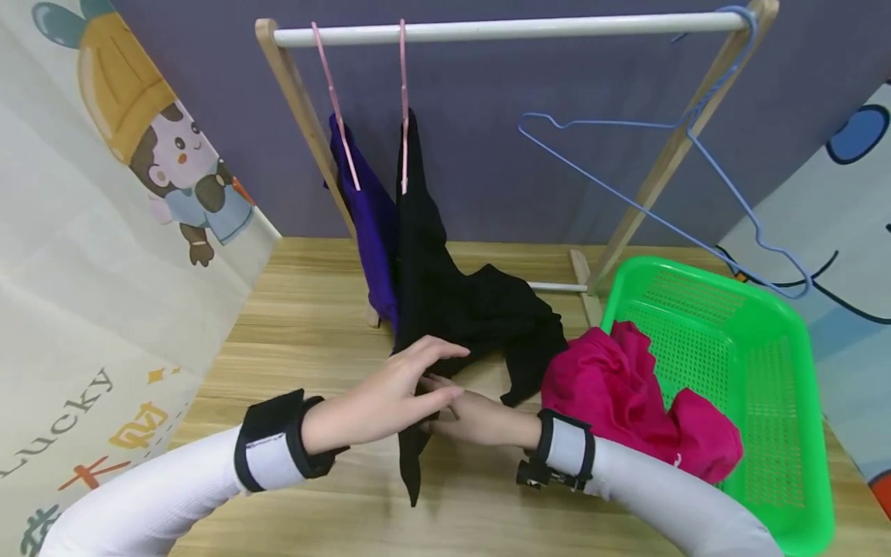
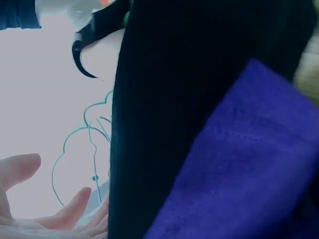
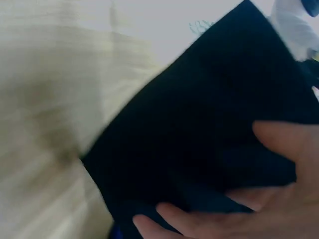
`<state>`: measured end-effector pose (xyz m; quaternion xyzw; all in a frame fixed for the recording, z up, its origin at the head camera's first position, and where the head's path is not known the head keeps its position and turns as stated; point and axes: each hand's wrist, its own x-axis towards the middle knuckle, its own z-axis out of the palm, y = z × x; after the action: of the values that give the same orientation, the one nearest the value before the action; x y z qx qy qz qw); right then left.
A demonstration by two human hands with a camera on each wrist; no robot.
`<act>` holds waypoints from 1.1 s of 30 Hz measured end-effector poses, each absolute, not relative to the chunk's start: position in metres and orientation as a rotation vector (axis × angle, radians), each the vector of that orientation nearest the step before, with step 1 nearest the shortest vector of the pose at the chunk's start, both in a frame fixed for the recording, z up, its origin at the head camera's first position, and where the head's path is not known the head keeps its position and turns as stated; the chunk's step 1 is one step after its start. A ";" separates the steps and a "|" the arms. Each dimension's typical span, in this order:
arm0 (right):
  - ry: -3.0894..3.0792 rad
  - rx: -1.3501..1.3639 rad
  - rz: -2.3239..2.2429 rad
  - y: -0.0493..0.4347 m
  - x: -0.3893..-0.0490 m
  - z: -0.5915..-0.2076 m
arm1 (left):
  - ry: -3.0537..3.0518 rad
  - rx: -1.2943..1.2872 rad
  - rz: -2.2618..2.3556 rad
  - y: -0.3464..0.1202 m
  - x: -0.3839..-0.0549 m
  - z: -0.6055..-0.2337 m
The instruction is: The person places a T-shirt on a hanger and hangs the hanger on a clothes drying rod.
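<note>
A black garment (image 1: 459,302) hangs from a pink hanger (image 1: 404,116) on the rack, its lower part spread to the right. My left hand (image 1: 390,394) is by the near edge of the cloth, with fingers extended and thumb apart. In the left wrist view, its fingers (image 2: 75,211) show at the left of the black fabric. My right hand (image 1: 480,414) reaches in from the right, partly behind the left one. Its loosely spread fingers (image 3: 184,219) lie against the black cloth in the right wrist view. Behind hangs a purple garment (image 1: 369,224) on another pink hanger (image 1: 334,100).
At the right stands a green basket (image 1: 800,433), with a crumpled pink-red garment (image 1: 612,387) over its left side. A blue hanger (image 1: 605,124) hangs from the right end of the white rail (image 1: 501,29). The rack's wooden legs (image 1: 654,170) stand on the wood-grain tabletop (image 1: 278,325).
</note>
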<state>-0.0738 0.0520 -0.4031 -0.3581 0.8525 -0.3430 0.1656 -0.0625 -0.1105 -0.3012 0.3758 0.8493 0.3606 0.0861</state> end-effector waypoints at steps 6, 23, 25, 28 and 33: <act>2.554 -0.921 -0.784 0.099 -0.061 -0.395 | 2.629 0.989 1.149 -0.129 -0.063 -0.308; 3.116 -0.529 -0.499 0.229 -0.006 -0.399 | 2.641 0.681 1.591 -0.168 -0.084 -0.337; 3.034 -0.479 -0.480 0.234 -0.001 -0.401 | 2.651 0.652 1.618 -0.173 -0.088 -0.338; 2.964 -0.483 -0.513 0.235 0.001 -0.403 | 2.677 0.616 1.667 -0.181 -0.094 -0.340; 3.036 -0.553 -0.624 0.236 -0.004 -0.395 | 2.698 0.550 1.735 -0.191 -0.103 -0.338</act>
<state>-0.0037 0.2359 -0.3954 -0.1756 0.9643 -0.1982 -0.0033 -0.1034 -0.1911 -0.3382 0.1687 0.8277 0.5323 -0.0567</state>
